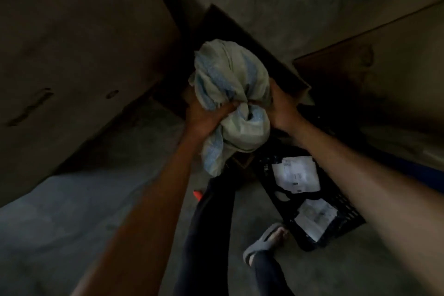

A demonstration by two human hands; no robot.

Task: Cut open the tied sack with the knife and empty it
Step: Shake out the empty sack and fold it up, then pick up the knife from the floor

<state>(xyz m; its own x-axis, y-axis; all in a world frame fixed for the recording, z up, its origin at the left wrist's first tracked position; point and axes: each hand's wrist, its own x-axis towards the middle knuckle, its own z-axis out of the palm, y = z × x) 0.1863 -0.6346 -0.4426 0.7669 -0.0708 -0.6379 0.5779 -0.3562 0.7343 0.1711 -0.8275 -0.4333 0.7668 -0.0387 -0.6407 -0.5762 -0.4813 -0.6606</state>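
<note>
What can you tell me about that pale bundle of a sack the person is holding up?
The pale woven sack with faint blue stripes looks like thin, crumpled plastic fabric. It is held up off the floor, bunched and twisted at a knot near its middle. The left hand grips it beside the knot; the right hand steadies the other side. Its loose end hangs down.

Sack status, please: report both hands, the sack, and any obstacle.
Left hand and right hand both grip the sack. Sack held up, bunched. No knife seen in hand. Black crate below right.

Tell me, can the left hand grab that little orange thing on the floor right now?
Probably not: the left hand and right hand both grip the sack, while the orange thing lies below.
</note>
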